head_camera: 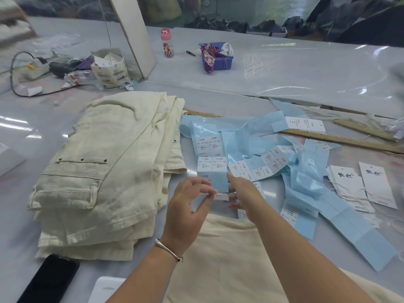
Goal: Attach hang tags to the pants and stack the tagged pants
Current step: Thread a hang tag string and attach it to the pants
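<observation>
A grey, glossy worktop (262, 68) fills the frame, with dark heaps blurred along the top edge. At centre left, a stack of cream pants (105, 171) is laid folded, a riveted pocket facing up. More cream cloth (229, 259) is spread at the bottom centre, under the forearms. To the right of the stack, blue label strips (251, 145) are scattered in a loose tangle, some printed with white labels. White hang tags (360, 186) with strings are piled at the right edge, near the strips. Wooden rulers (341, 138) are seen lying behind the strips at the right.

At centre, a small white label (220, 196) at the end of one strip is pinched by the fingers of the left hand (188, 204), which wears a silver bangle (168, 249) at the wrist. The right hand (242, 193) is held just beside it, thumb raised against the strip; whether its fingers are grasping cannot be told.

A black phone (50, 278) is set at the lower left, a white device (105, 289) beside it. In the upper part, a pink bottle (167, 42), a blue basket (216, 55) and a bundle of tags (109, 68) among cables are seen.
</observation>
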Available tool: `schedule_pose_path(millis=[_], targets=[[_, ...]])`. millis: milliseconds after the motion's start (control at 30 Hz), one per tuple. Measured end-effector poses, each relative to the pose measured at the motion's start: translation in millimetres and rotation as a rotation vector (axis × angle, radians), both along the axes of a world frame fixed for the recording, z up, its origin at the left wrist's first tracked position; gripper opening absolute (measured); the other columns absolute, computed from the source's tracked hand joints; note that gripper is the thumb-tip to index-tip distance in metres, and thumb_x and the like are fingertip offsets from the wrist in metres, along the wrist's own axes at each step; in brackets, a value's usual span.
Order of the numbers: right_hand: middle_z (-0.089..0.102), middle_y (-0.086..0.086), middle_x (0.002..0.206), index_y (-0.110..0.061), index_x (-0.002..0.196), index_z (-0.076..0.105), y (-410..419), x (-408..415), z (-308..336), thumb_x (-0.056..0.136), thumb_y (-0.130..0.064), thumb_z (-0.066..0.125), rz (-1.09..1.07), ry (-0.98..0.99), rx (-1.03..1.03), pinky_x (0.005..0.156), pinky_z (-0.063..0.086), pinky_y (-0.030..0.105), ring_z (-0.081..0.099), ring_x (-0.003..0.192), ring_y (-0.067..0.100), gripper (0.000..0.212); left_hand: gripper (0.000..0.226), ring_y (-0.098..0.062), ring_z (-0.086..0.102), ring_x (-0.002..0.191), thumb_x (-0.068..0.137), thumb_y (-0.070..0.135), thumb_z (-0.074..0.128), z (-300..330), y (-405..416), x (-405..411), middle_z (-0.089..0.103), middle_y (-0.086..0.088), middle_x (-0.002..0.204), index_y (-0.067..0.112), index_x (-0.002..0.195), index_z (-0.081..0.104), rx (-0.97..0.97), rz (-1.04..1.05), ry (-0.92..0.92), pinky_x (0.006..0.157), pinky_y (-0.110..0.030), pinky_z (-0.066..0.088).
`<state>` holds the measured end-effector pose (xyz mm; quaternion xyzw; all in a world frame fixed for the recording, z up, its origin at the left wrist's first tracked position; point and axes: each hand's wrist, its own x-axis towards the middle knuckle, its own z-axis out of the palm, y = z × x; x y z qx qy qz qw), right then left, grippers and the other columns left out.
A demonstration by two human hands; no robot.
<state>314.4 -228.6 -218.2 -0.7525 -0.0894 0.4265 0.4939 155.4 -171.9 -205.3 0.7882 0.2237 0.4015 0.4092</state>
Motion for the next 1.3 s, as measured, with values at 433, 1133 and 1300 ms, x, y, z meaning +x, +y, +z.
schedule_pose_path(millis=[433, 1133, 1300], targets=[[0.068, 0.003, 0.065, -0.009, 0.084, 0.070, -234, 58, 12, 0.090, -0.009, 0.058, -0.140, -0.244, 0.095, 0.055, 0.044, 0.022, 0.059, 0.056, 0.012, 0.014, 0.046, -0.009, 0.064, 0.078, 0.086, 0.006, 0.070, 14, -159, 80, 0.068, 0.010, 0.080, 0.031, 0.123, 0.060, -0.131, -0.226, 0.132, 0.077, -0.017, 0.048], [0.061, -0.007, 0.073, -0.024, 0.074, 0.061, -377, 193, -35, 0.081, -0.010, 0.062, -0.249, -0.635, -0.189, 0.064, 0.042, 0.028, 0.056, 0.072, 0.016, 0.016, 0.056, -0.006, 0.065, 0.087, 0.090, -0.001, 0.062, 10, -291, 169, 0.069, 0.000, 0.092, 0.044, 0.121, 0.052, -0.426, -0.259, 0.362, 0.079, -0.018, 0.045], [0.063, 0.000, 0.102, -0.014, 0.105, 0.063, -324, 222, -36, 0.085, -0.005, 0.052, -0.180, -0.712, -0.113, 0.075, 0.041, 0.030, 0.057, 0.093, 0.020, 0.025, 0.054, -0.013, 0.064, 0.086, 0.089, -0.003, 0.062, 4, -280, 168, 0.067, -0.003, 0.093, 0.038, 0.123, 0.055, -0.487, -0.207, 0.334, 0.081, -0.022, 0.048]])
